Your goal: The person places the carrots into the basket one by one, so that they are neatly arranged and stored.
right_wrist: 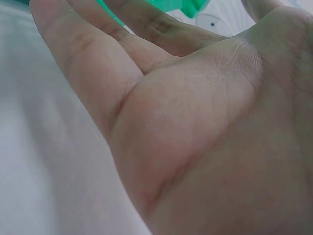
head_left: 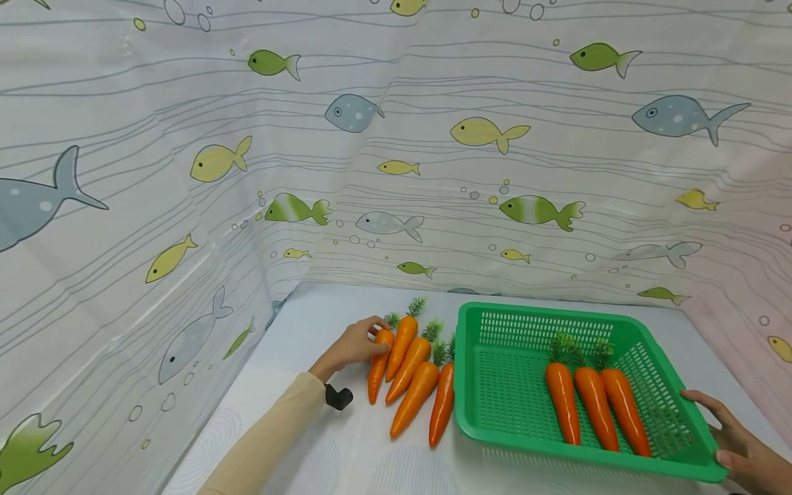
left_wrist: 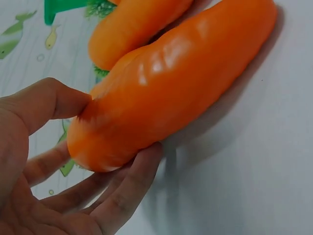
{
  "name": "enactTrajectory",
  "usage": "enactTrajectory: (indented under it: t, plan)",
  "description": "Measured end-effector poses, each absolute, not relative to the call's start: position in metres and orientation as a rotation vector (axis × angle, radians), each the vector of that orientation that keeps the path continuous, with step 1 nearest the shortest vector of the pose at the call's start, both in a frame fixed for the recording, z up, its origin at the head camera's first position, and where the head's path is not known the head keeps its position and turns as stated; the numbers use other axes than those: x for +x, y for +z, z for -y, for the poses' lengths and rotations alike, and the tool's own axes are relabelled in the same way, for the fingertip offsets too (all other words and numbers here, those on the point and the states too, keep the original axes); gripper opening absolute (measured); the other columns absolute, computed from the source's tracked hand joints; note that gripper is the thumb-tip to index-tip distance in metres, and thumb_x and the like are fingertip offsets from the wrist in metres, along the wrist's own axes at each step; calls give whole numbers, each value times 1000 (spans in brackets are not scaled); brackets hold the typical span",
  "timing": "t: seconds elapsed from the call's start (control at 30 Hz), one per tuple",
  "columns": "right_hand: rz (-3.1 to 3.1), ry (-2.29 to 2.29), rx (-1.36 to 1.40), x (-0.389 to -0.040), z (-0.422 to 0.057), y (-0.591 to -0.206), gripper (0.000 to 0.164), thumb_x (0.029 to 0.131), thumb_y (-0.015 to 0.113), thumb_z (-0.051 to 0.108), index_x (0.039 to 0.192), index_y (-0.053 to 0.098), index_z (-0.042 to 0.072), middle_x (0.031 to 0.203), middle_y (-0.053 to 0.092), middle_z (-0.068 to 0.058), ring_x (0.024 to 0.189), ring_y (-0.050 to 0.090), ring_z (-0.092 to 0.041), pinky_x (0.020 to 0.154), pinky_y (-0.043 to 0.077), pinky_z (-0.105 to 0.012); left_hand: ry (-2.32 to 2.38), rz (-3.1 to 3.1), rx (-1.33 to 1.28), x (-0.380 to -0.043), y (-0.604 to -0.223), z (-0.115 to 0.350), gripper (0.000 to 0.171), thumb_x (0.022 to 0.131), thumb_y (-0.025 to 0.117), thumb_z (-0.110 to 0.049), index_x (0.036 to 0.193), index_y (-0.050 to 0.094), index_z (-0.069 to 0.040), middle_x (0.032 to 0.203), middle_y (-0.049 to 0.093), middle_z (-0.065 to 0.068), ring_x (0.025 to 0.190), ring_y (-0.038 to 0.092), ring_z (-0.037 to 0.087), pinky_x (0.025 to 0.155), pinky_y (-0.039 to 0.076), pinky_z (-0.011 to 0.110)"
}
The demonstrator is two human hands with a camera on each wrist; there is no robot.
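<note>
My left hand [head_left: 361,342] pinches the top end of the leftmost orange carrot [head_left: 376,377], which lies on the table. In the left wrist view, thumb and fingers [left_wrist: 128,188] sit on either side of the carrot's thick end [left_wrist: 161,88]. Several more carrots [head_left: 412,385] lie side by side just right of it, their green tops pointing away. Three carrots [head_left: 594,405] lie in the right half of a green basket [head_left: 504,385]. At the basket's right rim, my right hand [head_left: 745,447] touches the edge with fairly straight fingers; the right wrist view shows mostly palm [right_wrist: 186,127].
The white table [head_left: 291,440] is bounded at the back and sides by a fish-patterned sheet [head_left: 433,206]. The basket's left wall stands close beside the rightmost loose carrot [head_left: 442,405]. A black device [head_left: 338,397] is on my left wrist.
</note>
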State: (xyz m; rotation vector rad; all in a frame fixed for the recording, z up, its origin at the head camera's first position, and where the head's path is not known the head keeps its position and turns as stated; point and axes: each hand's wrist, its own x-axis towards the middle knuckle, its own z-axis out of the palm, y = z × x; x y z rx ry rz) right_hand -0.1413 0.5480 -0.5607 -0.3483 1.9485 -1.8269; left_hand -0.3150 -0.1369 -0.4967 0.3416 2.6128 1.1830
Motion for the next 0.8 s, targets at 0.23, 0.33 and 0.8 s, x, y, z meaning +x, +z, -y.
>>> enactTrajectory:
  t: [0.23,0.33,0.8]
  plan:
    - [-1936,-1840,-387,-142,-549,-563,69,108,42,21,151,3,59,133,37,35,114,63,-10,83,61,-51,1272,-2558,353,-315,-491,144,37,92,79,-23,125,65,-15,127,59,17,94,66,25,71,61,38]
    - [-1939,-1840,-374,-142,-549,-563,68,108,41,21,151,3,59,133,38,34,113,63,-10,83,61,-51,1327,-2525,358,-315,-487,145,39,92,79,-22,127,65,-15,130,58,17,93,66,25,72,62,42]
    - [-1953,-1806,-302,-140,-546,-558,68,108,42,25,147,2,62,129,37,38,112,62,-7,83,61,-50,1566,-2398,414,-316,-470,137,52,93,80,-27,139,61,-13,137,61,6,104,68,24,83,61,51]
